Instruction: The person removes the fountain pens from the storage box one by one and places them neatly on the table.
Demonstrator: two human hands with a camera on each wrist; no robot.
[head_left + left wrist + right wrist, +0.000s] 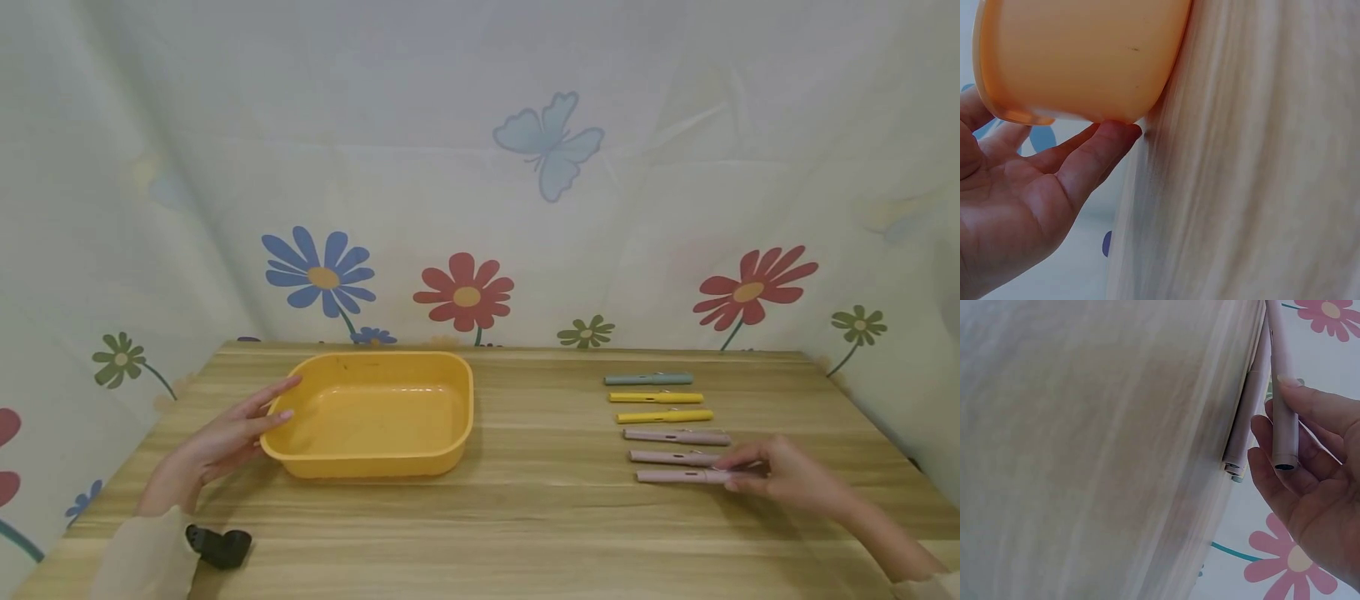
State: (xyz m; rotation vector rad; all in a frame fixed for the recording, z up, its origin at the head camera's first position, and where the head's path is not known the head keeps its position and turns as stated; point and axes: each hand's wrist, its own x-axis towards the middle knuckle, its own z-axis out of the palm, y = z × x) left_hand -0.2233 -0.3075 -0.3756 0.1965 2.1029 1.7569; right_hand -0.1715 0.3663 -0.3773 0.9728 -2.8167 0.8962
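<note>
At the left of the head view, my left hand (236,433) grips the left end of a yellow plastic basin (367,467), with fingers over its rim. The left wrist view shows other fingers (1094,153) touching the outside of its wall. On the right, my right hand (787,475) pinches the nearest pale pink pen (678,477) between thumb and fingers, by its right end. The right wrist view has this pen (1284,425) apart from the pen beside it (1244,428). Just beyond it in the head view lies another pink pen (667,457), partly hidden by my fingers.
Farther back in the row lie a third pinkish pen (675,437), two yellow pens (663,417) and a grey-green pen (648,379). All rest on a wood-grain table (525,533). A flowered cloth (645,208) hangs behind. A black device (219,547) sits by my left sleeve.
</note>
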